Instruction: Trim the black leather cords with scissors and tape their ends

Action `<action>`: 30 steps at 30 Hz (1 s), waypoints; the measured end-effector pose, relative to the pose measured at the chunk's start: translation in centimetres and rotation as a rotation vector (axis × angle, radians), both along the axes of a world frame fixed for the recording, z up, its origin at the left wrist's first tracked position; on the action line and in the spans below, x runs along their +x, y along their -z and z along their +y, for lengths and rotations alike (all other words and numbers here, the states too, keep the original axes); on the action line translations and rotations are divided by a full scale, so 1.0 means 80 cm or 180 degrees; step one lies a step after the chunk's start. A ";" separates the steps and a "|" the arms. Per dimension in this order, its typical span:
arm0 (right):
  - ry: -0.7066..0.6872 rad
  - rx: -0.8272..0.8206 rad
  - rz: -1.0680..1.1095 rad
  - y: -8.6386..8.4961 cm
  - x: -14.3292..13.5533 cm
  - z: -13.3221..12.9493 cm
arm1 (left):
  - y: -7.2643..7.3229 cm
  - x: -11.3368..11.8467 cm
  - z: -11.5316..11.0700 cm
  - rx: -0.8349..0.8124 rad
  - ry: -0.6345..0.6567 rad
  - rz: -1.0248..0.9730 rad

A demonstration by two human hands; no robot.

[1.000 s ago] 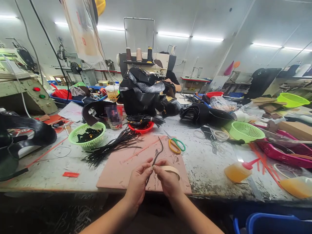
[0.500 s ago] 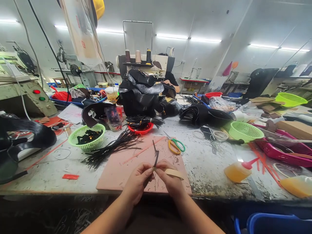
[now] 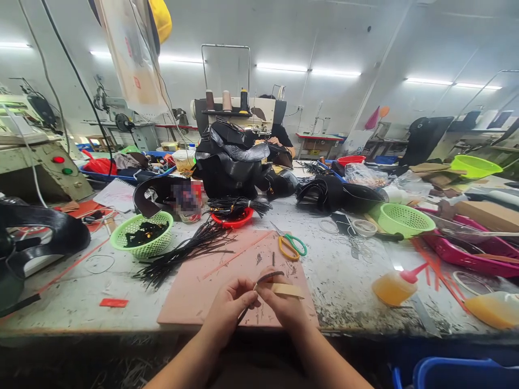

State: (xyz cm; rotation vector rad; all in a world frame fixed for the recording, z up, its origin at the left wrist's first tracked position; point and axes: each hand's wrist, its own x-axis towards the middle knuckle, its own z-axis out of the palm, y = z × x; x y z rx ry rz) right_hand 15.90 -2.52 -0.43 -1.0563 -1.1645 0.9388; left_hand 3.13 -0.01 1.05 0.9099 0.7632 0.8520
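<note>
Just above a pink cutting board point(image 3: 178, 302), my two hands meet at the fingertips over a narrow dark strip point(image 3: 271, 275). My left hand point(image 3: 232, 305) pinches it between thumb and forefinger, and a tail of it shows below those fingers. My right hand point(image 3: 280, 303) is closed on the strip close by, where it curves to the right. Against the right fingers sits a beige ring point(image 3: 288, 290), which looks like a roll of tape. Scissors point(image 3: 292, 247) with green and yellow handles lie at the board's far right corner.
Left of the board are a bundle of black strips point(image 3: 184, 256) and a green basket point(image 3: 141, 237); a red bowl point(image 3: 232, 220) stands behind. To the right stand a glue bottle point(image 3: 395, 286) and another green basket point(image 3: 405, 220). A co-worker point(image 3: 281, 141) sits behind black bags point(image 3: 231, 170).
The dark strip pointed away from me and now bends rightward over my right hand, with a tail below the left fingers. Both hands stay together. The view has shifted slightly.
</note>
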 end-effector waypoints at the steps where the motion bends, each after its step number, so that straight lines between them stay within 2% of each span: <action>1: 0.0013 0.0026 -0.0068 0.001 0.000 0.000 | 0.001 -0.001 0.000 0.0092 0.0039 0.0045; 5: 0.0068 0.0075 -0.0268 0.002 0.003 0.000 | 0.001 -0.002 -0.002 -0.0054 0.0166 -0.0081; 12: -0.0552 0.0618 -0.0896 -0.013 0.017 0.000 | -0.005 -0.002 -0.004 -0.0510 0.0332 -0.0093; 17: -0.1138 0.0533 -0.1024 -0.019 0.027 0.002 | -0.005 -0.003 -0.004 -0.0698 0.0702 -0.0198; 20: -0.1123 0.0482 -0.1025 -0.018 0.027 0.004 | -0.003 -0.004 -0.002 -0.0721 0.0717 -0.0197; 22: -0.0971 0.0514 -0.0994 -0.014 0.024 0.005 | -0.002 -0.004 -0.001 -0.0639 0.0591 -0.0057; 25: -0.0722 0.0549 -0.0932 -0.005 0.019 0.006 | 0.001 -0.005 0.002 -0.0213 0.0355 0.0269; 30: -0.0873 0.0007 -0.0711 0.008 0.017 0.006 | 0.007 -0.007 0.005 0.0527 0.0159 0.0816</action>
